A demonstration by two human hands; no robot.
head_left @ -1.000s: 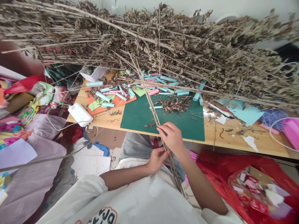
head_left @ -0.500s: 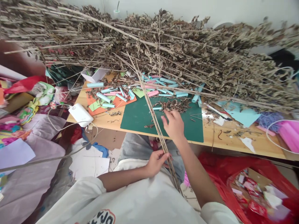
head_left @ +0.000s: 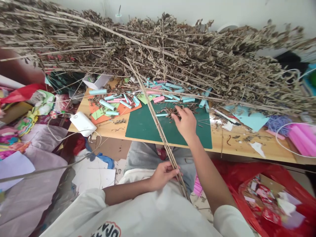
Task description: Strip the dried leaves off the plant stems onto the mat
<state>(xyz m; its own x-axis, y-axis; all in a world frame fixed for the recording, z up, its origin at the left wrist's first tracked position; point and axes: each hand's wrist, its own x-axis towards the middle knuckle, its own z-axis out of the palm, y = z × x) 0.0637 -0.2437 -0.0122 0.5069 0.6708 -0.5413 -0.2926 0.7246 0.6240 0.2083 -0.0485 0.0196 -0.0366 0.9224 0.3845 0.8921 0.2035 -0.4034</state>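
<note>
My left hand [head_left: 164, 176] is closed around a thin bundle of bare dry stems [head_left: 161, 131], low in front of my shirt. The stems slant up and left across the table edge, their upper ends reaching the brush pile. My right hand [head_left: 186, 125] is over the green cutting mat [head_left: 140, 126], its thumb and fingers curled at a small heap of crumbled dried leaves [head_left: 170, 111]. Some leaf bits seem to lie between the fingertips. A light-blue paper tube [head_left: 161, 115] lies just left of that heap, partly beside the stems.
A large pile of dried leafy branches [head_left: 197, 62] covers the table's back. Blue and pink paper tubes [head_left: 107, 105] lie scattered before it. A white power bank [head_left: 83, 123] with a cable sits left. At lower right is a red bag [head_left: 227, 177] of scraps.
My right hand has shifted slightly up to the leaf heap, and its thumb has come nearer the fingers. My left hand still holds the stems. The whole view has shifted slightly.
</note>
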